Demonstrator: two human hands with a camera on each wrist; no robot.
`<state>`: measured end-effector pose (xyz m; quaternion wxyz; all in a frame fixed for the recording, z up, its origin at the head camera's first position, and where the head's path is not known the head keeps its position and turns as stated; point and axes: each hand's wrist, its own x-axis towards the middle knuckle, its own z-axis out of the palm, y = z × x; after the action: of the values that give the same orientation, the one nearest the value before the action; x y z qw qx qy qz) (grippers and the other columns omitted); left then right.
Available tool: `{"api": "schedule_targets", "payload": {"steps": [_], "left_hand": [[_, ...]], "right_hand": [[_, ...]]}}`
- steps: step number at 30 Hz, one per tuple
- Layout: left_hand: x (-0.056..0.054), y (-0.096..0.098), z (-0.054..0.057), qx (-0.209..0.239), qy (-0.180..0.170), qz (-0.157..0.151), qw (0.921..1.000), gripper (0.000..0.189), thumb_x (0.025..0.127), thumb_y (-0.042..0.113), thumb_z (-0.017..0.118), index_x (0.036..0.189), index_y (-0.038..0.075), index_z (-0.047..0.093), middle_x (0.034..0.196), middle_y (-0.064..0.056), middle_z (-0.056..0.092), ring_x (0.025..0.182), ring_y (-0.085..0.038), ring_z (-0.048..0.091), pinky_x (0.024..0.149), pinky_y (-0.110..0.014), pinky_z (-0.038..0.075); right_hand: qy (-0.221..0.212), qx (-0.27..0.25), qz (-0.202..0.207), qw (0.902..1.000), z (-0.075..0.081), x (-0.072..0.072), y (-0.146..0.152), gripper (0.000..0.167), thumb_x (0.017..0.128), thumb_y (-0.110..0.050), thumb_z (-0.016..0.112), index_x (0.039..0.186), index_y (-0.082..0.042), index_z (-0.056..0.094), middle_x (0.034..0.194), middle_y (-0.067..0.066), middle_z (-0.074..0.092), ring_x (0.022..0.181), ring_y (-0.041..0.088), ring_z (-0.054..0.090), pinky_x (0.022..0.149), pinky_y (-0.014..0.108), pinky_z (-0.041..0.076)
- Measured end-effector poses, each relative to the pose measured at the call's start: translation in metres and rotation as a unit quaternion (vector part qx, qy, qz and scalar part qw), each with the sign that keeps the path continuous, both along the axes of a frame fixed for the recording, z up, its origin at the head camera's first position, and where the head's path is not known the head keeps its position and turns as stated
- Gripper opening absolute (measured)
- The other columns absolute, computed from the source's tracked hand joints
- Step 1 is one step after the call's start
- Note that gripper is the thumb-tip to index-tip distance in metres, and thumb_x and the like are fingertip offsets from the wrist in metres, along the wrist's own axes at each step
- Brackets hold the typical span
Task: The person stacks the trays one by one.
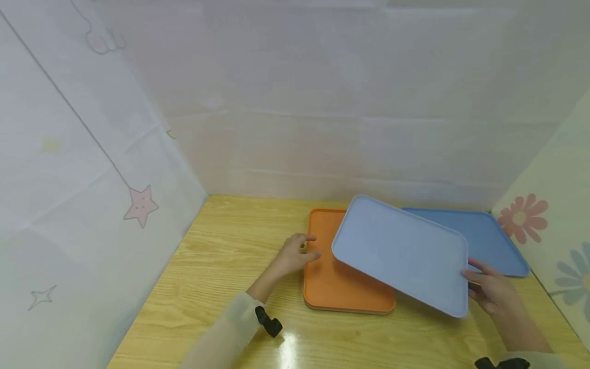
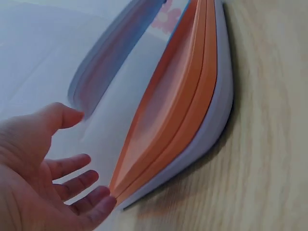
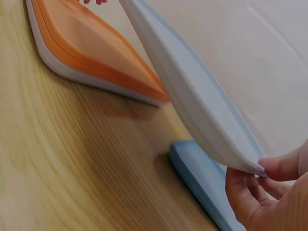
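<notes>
A pale blue-white tray (image 1: 401, 251) is held tilted in the air by my right hand (image 1: 495, 292), which pinches its right edge between thumb and fingers (image 3: 243, 192). Beneath its left part lies a stack with an orange tray (image 1: 341, 282) on top; the left wrist view shows a second orange rim and a whitish tray (image 2: 224, 96) under it. My left hand (image 1: 292, 253) is at the stack's left edge, fingers relaxed and apart, holding nothing. Behind the raised tray, a blue tray (image 1: 488, 241) lies on the table at the right, partly hidden.
The wooden table (image 1: 221, 246) meets a white-covered back wall (image 1: 295, 143). Side panels stand at left and right, the left with a pink star (image 1: 141, 206), the right with printed flowers (image 1: 523, 218).
</notes>
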<state>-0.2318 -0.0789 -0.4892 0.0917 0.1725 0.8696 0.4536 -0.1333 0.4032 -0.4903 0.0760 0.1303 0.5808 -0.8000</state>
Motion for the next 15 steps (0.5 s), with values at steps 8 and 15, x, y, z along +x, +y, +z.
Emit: {"api": "schedule_targets", "payload": {"steps": [8,15], "left_hand": [[0.021,0.021,0.002,0.169,-0.033,0.069,0.9827,0.046,0.097,0.027,0.07,0.133,0.002,0.057,0.122,-0.016,0.064,0.107,-0.03,0.066,0.085,-0.042,0.059],[0.035,0.045,0.0,0.365,-0.084,0.12,0.9194,0.061,0.095,0.01,0.069,0.145,-0.002,0.037,0.13,-0.022,0.055,0.101,-0.02,0.064,0.089,-0.051,0.058]], "right_hand": [[-0.045,-0.016,-0.046,0.9978,0.008,-0.01,-0.052,0.039,0.1,-0.002,0.061,0.126,-0.027,0.047,0.091,-0.008,0.066,0.084,0.009,0.068,0.075,0.023,0.059],[-0.045,-0.036,-0.072,0.9957,0.018,-0.015,-0.089,0.069,0.101,-0.001,0.058,0.158,-0.017,0.023,0.092,-0.008,0.065,0.085,0.008,0.067,0.076,0.022,0.058]]}}
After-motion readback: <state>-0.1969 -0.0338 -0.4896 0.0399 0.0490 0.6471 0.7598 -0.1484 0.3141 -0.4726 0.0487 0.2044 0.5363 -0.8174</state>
